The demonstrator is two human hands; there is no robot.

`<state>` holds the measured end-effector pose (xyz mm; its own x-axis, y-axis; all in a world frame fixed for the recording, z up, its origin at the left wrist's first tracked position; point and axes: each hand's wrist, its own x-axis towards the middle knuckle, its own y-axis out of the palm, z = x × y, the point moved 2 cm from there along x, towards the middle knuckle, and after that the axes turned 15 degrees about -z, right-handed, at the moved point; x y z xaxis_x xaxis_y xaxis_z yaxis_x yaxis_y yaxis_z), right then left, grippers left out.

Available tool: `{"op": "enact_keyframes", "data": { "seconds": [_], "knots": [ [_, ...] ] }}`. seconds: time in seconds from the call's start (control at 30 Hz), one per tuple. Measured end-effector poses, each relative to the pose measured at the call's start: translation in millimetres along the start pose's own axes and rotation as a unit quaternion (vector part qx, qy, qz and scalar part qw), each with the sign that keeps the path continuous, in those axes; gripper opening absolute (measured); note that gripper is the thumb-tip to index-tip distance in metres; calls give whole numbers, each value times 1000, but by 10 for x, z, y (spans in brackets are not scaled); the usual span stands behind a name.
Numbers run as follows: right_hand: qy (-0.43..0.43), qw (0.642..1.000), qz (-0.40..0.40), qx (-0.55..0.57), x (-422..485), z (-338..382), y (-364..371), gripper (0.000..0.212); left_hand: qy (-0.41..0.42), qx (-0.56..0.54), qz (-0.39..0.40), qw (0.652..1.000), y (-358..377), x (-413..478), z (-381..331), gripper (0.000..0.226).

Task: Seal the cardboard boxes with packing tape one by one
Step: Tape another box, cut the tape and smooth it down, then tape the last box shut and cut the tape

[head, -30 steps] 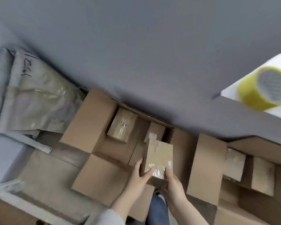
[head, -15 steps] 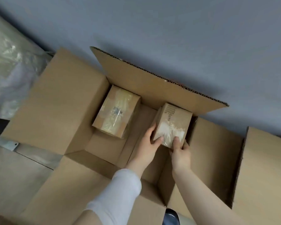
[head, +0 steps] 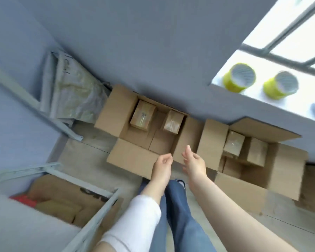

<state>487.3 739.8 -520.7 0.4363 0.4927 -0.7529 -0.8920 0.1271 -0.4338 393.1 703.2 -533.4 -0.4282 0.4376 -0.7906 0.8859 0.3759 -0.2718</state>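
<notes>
A large open carton (head: 133,157) stands on the floor by the wall. Inside it sit two small taped boxes, one at the left (head: 143,115) and one at the right (head: 173,121). My left hand (head: 162,163) hovers above the carton's near flap with fingers loosely curled and holds nothing. My right hand (head: 194,160) hangs beside it, fingers relaxed and empty. A second open carton (head: 284,168) at the right holds more small boxes (head: 233,143). Two yellow-green tape rolls (head: 239,76) (head: 280,87) rest on the windowsill.
A metal shelf frame (head: 98,206) with cardboard and a red item stands at the lower left. Plastic-wrapped flat material (head: 75,95) leans against the wall at the left. My legs in blue trousers (head: 178,215) are below the hands.
Both hands let go of the small taped box, which now sits in the left carton, and pulled back toward me. The view has risen and widened, showing the windowsill and tape rolls.
</notes>
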Motion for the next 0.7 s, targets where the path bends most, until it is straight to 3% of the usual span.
{"op": "enact_keyframes", "data": {
  "seconds": [0.23,0.37,0.47,0.7],
  "knots": [
    [-87,994,62,12,-1218,-92,-858,23,64,-114,-71,989,-571,-1382,-23,32],
    [-130,982,133,-30,-1742,-506,-1199,40,59,-214,-155,963,-868,-2120,416,32],
    [-162,968,184,-61,-2244,-778,-1396,42,47,-270,-187,943,-1109,-2742,696,31],
    [-263,913,304,-66,-3613,-1276,-1430,16,180,-338,-308,871,-2045,-3953,1129,20]
  ]
}}
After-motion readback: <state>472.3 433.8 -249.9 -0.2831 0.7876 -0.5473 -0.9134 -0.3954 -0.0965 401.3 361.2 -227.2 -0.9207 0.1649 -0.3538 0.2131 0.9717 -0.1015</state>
